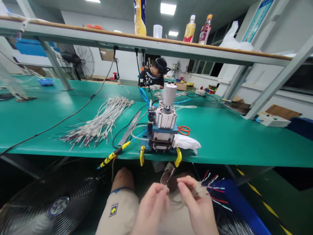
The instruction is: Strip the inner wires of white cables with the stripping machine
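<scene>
My left hand (155,205), a little blurred, pinches a pale cable end (165,188) with thin dark, red and white wires pointing up from it. To its right, my right hand (198,205) is closed around a bundle of pale cables (201,190); red, white and black wire ends fan out to the right. Both hands are above my lap, below the table's front edge. In front of them stands a pneumatic press (162,122) with a white cylinder on top, at the edge of the green table (220,140).
A pile of white cables (100,122) and a metal ruler (129,128) lie left of the press. A blue bin (246,205) stands low right, a fan (58,205) low left. Bottles line the shelf (166,42) overhead. Another person (151,76) sits across the table.
</scene>
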`<state>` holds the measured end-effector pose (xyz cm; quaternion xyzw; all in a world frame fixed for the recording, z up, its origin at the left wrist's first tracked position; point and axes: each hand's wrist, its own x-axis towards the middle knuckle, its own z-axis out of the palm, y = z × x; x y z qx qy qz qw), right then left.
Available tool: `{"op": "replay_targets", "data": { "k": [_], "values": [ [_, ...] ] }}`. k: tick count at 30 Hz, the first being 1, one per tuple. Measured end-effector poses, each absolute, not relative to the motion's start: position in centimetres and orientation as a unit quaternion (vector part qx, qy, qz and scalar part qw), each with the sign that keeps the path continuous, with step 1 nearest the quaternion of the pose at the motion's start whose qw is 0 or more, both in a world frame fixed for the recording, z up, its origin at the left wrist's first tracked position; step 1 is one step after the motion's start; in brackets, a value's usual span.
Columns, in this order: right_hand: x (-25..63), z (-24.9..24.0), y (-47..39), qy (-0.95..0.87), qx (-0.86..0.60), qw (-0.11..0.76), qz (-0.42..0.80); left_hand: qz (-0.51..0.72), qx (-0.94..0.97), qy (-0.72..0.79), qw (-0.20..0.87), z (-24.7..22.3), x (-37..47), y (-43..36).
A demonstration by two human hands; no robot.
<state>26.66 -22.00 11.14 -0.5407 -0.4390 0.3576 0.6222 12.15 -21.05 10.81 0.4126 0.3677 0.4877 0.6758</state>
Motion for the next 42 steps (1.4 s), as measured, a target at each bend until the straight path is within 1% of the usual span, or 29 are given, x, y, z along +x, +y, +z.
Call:
{"op": "replay_targets", "data": {
  "k": [4,10,15,18,24,27,30,32,35,36,39,42],
  "values": [
    [26.5,11.6,-22.3,-0.476,-0.538,0.613,0.328,0.499,0.424,0.373,0.657,10.3,12.5,-21.4],
    [25.6,11.9,-22.5,-0.453,-0.532,0.628,0.341,0.49,0.458,0.386,0.634,9.6,12.5,-21.4],
    [25.5,12.6,-22.5,-0.466,-0.547,0.601,0.35,0.501,0.45,0.377,0.636,9.8,12.6,-21.4],
    [25.6,12.6,-22.5,-0.453,-0.54,0.602,0.376,0.496,0.453,0.358,0.649,9.9,12.5,-21.3],
    [25.4,11.1,-22.5,-0.377,-0.492,0.627,0.472,0.483,0.423,0.333,0.691,10.2,12.5,-21.5],
    [25.4,10.9,-22.6,-0.379,-0.495,0.616,0.481,0.481,0.409,0.349,0.693,10.4,12.5,-21.7],
    [25.5,11.3,-22.7,-0.404,-0.516,0.601,0.458,0.465,0.445,0.38,0.664,10.9,12.1,-21.7],
    [25.5,11.5,-22.9,-0.423,-0.522,0.593,0.443,0.483,0.493,0.388,0.611,11.5,11.5,-21.3],
    [25.7,11.4,-23.1,-0.433,-0.53,0.568,0.457,0.523,0.548,0.384,0.528,12.9,10.5,-20.5],
    [25.8,11.2,-23.1,-0.433,-0.539,0.553,0.466,0.521,0.558,0.378,0.524,13.4,10.1,-20.2],
    [25.8,10.8,-23.3,-0.44,-0.568,0.513,0.47,0.478,0.574,0.362,0.557,15.0,9.6,-19.5],
    [25.6,10.9,-23.4,-0.458,-0.575,0.507,0.451,0.437,0.588,0.375,0.568,16.1,9.7,-19.2]
  ]
}}
